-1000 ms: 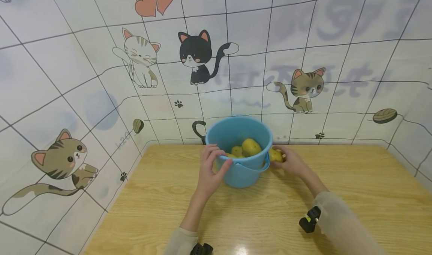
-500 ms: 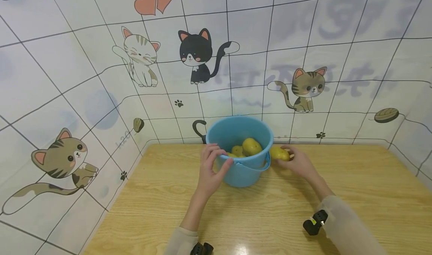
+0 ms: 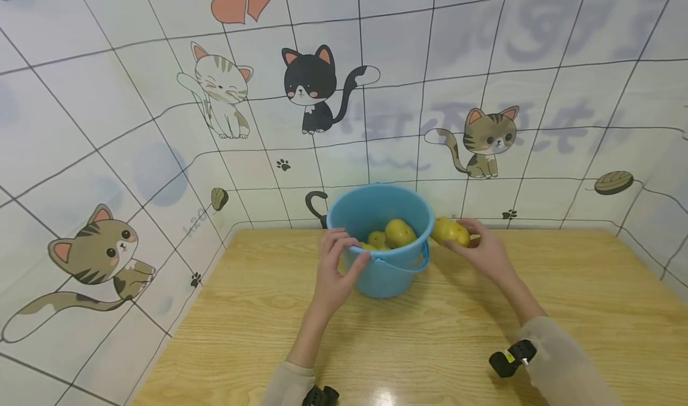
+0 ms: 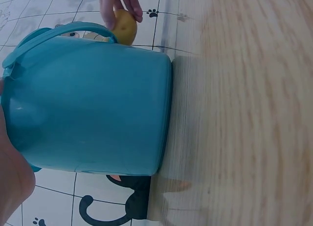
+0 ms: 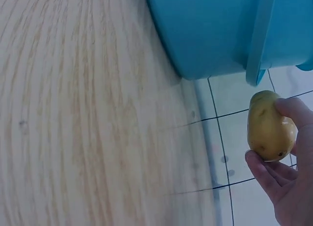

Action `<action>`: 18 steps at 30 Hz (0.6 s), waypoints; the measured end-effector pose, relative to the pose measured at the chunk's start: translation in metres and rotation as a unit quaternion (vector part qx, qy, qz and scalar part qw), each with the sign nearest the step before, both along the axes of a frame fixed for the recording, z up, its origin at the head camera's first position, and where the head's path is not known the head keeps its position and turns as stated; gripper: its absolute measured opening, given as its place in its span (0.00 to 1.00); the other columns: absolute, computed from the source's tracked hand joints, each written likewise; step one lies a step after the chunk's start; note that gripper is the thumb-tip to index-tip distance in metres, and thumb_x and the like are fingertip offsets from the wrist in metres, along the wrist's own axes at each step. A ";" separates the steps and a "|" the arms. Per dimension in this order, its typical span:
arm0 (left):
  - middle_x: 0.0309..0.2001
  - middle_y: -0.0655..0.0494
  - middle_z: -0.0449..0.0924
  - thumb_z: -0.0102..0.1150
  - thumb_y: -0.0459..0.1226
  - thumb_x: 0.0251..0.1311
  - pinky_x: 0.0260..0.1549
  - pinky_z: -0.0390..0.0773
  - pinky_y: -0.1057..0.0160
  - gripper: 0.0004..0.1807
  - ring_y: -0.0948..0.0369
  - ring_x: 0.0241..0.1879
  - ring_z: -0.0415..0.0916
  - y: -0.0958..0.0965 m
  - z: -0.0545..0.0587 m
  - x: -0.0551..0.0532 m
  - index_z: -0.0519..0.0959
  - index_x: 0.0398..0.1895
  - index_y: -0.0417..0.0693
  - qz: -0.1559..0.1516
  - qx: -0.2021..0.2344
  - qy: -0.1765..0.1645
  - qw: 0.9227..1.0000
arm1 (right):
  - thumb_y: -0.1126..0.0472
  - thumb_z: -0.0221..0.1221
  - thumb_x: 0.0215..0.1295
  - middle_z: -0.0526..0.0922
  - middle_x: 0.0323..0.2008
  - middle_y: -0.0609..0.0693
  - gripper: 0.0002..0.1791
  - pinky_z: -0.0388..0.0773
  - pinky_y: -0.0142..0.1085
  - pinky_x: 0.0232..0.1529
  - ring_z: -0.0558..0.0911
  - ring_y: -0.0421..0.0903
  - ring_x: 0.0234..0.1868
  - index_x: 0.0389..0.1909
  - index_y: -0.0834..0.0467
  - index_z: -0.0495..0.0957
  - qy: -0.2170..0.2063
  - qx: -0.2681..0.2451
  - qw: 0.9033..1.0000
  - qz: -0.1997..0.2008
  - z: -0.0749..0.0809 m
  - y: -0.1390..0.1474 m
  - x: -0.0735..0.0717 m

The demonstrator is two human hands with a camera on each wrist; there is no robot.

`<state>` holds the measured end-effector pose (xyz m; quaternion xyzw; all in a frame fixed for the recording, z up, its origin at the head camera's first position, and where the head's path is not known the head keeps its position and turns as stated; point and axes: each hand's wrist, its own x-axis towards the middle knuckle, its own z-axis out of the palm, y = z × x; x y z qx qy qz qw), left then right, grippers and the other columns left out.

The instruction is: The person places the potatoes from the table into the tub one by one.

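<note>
A light blue bucket (image 3: 384, 277) stands upright on the wooden table near the back wall. Several yellow potatoes (image 3: 400, 234) lie inside it. My left hand (image 3: 337, 271) holds the bucket's front left rim, fingers over the edge and thumb outside. Just right of the bucket, my right hand (image 3: 486, 252) grips a yellow potato (image 3: 450, 232) between thumb and fingers, at about rim height. In the right wrist view this potato (image 5: 269, 125) shows off the table, with a few dark spots. The bucket's handle (image 3: 400, 267) hangs down along its front right side.
The wooden table (image 3: 258, 334) reaches to the tiled-pattern wall (image 3: 387, 155) printed with cartoon cats, close behind the bucket. A side wall (image 3: 118, 173) borders the table on the left. Black cameras are strapped at both wrists.
My right hand has lifted the potato from low beside the bucket up to about rim height and slightly right. My left hand and the bucket have stayed in place.
</note>
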<state>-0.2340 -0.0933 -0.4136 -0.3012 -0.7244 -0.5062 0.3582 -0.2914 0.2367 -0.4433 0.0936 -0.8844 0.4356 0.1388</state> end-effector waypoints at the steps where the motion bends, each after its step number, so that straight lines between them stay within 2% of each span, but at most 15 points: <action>1: 0.45 0.44 0.74 0.69 0.26 0.55 0.65 0.60 0.43 0.11 0.41 0.60 0.63 -0.001 -0.004 -0.003 0.78 0.39 0.41 0.000 -0.001 0.000 1.000 | 0.47 0.67 0.65 0.78 0.56 0.70 0.34 0.78 0.38 0.34 0.83 0.59 0.42 0.66 0.60 0.70 0.004 -0.003 1.000 -0.004 0.002 0.000 0.001; 6: 0.47 0.49 0.74 0.70 0.31 0.57 0.65 0.60 0.43 0.11 0.48 0.62 0.64 -0.004 -0.014 -0.012 0.79 0.41 0.46 -0.002 -0.005 0.001 1.000 | 0.48 0.68 0.64 0.78 0.56 0.70 0.34 0.78 0.35 0.32 0.83 0.59 0.41 0.65 0.59 0.71 0.028 -0.012 0.999 -0.023 0.010 -0.003 0.004; 13: 0.48 0.52 0.74 0.67 0.37 0.62 0.66 0.59 0.43 0.08 0.44 0.63 0.63 -0.006 -0.014 -0.011 0.79 0.41 0.48 -0.004 -0.007 -0.016 1.000 | 0.49 0.69 0.64 0.79 0.55 0.67 0.33 0.77 0.29 0.34 0.83 0.59 0.41 0.65 0.58 0.71 0.054 -0.027 0.997 -0.037 0.022 -0.006 0.009; 15: 0.48 0.52 0.74 0.67 0.39 0.63 0.66 0.58 0.44 0.08 0.44 0.63 0.63 -0.005 -0.014 -0.011 0.79 0.41 0.48 -0.001 -0.008 -0.018 1.000 | 0.49 0.70 0.63 0.80 0.53 0.66 0.33 0.76 0.27 0.33 0.83 0.54 0.39 0.65 0.58 0.72 0.070 -0.033 0.996 -0.044 0.026 -0.008 0.010; 18: 0.47 0.51 0.74 0.67 0.38 0.62 0.66 0.59 0.44 0.08 0.45 0.62 0.64 -0.005 -0.014 -0.012 0.79 0.41 0.47 -0.001 -0.008 -0.010 1.000 | 0.50 0.70 0.63 0.81 0.52 0.65 0.33 0.76 0.24 0.31 0.82 0.41 0.34 0.64 0.58 0.73 0.090 -0.042 0.994 -0.055 0.033 -0.009 0.012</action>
